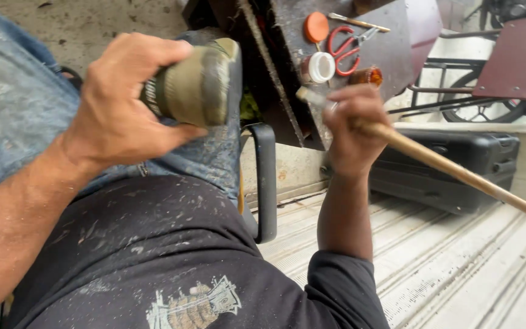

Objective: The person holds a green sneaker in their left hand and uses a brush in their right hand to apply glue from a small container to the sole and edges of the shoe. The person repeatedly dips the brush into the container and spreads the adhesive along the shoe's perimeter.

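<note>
The right hand (pixel 351 131) has its fingers clamped around a long wooden stick (pixel 458 173), whose axis runs from just past the fingers' upper left (a pale tip) down to the lower right. The left hand (pixel 120 100) has its fingers wrapped on an olive-green shoe (pixel 196 85), its worn sole end pointing right.

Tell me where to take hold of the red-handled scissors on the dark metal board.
Probably grip the red-handled scissors by the two red loops, coming from above on the near-left side: they lie flat with blades pointing up-right, and the orange lid and white-capped jar crowd the left.
</note>
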